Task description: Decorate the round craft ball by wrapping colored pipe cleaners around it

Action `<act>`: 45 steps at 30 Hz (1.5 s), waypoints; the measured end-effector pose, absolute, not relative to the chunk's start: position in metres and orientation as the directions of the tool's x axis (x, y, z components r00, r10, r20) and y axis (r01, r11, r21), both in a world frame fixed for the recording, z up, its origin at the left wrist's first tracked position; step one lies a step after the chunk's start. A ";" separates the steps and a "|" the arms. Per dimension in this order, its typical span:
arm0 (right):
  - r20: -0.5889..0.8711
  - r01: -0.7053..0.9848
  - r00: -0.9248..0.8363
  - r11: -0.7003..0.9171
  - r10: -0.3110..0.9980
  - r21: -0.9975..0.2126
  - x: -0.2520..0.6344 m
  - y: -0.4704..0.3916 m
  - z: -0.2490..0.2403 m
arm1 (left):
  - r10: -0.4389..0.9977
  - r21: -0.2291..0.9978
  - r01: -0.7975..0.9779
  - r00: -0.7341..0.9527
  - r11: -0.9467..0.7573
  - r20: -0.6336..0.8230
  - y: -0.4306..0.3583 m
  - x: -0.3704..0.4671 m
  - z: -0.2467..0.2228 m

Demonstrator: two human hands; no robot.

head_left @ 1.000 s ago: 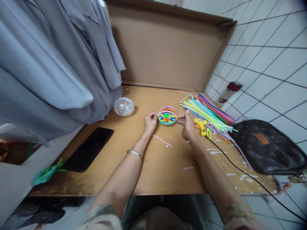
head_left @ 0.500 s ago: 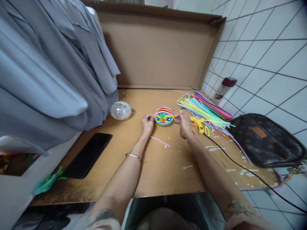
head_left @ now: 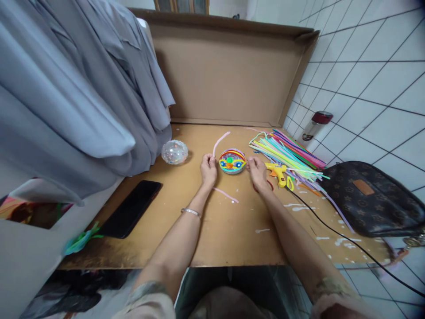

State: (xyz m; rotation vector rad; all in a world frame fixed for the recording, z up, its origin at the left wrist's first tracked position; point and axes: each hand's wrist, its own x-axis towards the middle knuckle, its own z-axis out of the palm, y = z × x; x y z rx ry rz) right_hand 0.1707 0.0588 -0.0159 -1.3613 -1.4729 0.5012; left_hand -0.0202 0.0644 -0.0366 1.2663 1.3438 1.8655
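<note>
A round ball (head_left: 232,155) banded with coloured pipe cleaners sits on the table, its front showing two blue-and-yellow eye shapes, a green dot and an orange one. At its left, my left hand (head_left: 208,170) is closed on a pale pink pipe cleaner (head_left: 219,142) that curves upward from the fingers. My right hand (head_left: 257,172) is beside the ball's right edge, fingers drawn together; what they hold, if anything, is hidden. Just right of that hand lies a yellow glue gun (head_left: 278,173). Another pink strip (head_left: 226,195) lies in front of the ball.
A clear ball (head_left: 174,152) and a black phone (head_left: 133,208) are on the left. Many pipe cleaners (head_left: 285,148), a red-lidded jar (head_left: 315,126) and a brown patterned bag (head_left: 375,199) are on the right. Grey cloth (head_left: 99,97) hangs at left; cardboard (head_left: 226,75) stands behind.
My left hand has moved slightly away from the ball's side, and a pink pipe cleaner now shows upright from it. My right fingers have drawn closer together. The view has shifted a little.
</note>
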 end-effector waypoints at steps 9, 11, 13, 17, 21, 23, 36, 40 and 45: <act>0.751 0.600 0.152 0.544 0.643 -0.587 0.156 0.033 0.013 | 0.772 0.889 0.143 -0.447 -0.436 0.451 0.062 -0.028 -0.014; 0.756 0.610 -0.076 0.630 0.650 -0.481 0.142 0.021 0.017 | 0.768 0.889 0.125 -0.459 -0.442 0.446 0.058 -0.037 -0.011; 0.623 0.643 -0.332 0.653 0.708 -0.399 0.126 0.006 0.019 | 0.759 0.896 0.085 -0.501 -0.436 0.417 0.051 -0.047 -0.013; 0.151 0.805 -0.536 0.557 0.831 -0.205 0.101 -0.015 0.016 | 0.768 0.919 -0.031 -0.561 -0.392 0.309 0.040 -0.058 -0.019; -0.060 0.844 -0.535 0.530 0.843 -0.077 0.093 -0.020 0.016 | 0.831 0.905 -0.246 -0.528 -0.346 0.174 0.037 -0.050 -0.017; -0.057 0.863 -0.504 0.498 0.862 -0.088 0.094 -0.018 0.016 | 0.865 0.886 -0.338 -0.486 -0.317 0.124 0.036 -0.043 -0.013; 0.468 -0.197 0.064 0.471 0.881 -0.860 0.110 0.016 0.012 | 0.962 0.786 -0.577 -0.260 -0.221 0.080 0.013 -0.014 0.011; 0.479 -0.291 0.171 0.509 0.861 -0.810 0.121 0.022 0.023 | 0.988 0.821 -0.556 -0.143 -0.129 0.058 0.006 -0.010 0.013; 0.488 -0.274 0.232 0.538 0.841 -0.797 0.128 0.024 0.027 | 0.999 0.879 -0.474 -0.030 -0.050 0.040 0.003 -0.008 0.013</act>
